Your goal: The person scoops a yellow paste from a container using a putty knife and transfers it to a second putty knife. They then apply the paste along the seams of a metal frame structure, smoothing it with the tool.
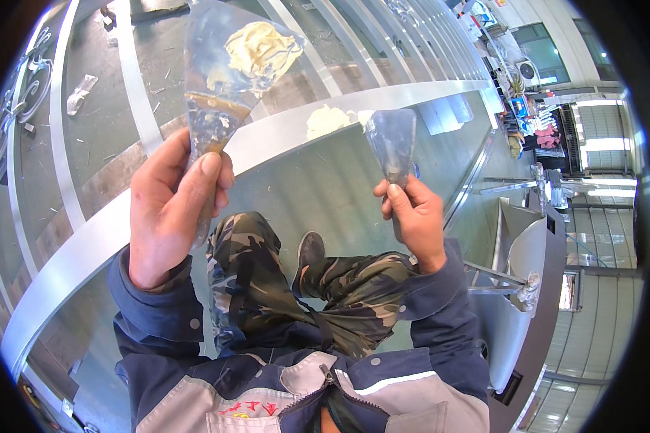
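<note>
My left hand [173,202] is closed round the handle of a wide putty knife [211,72], raised with its blade pointing up. A lump of cream-coloured putty [263,54] is spread on that blade. My right hand [415,216] grips a smaller putty knife [391,141] by its handle, thumb on the near face. A little putty shows at the upper left corner of its blade. Just left of this blade, a second heap of putty [328,121] appears at the pale metal bar [282,130]; whether it rests on the bar I cannot tell.
The metal frame's long parallel bars [133,79] stretch away in front of me. Scraps and a crumpled wrapper [81,94] lie on the floor between them. At right stand a grey metal piece [516,249] and, farther off, cluttered goods [545,133]. My camouflage-trousered legs [245,274] are below my hands.
</note>
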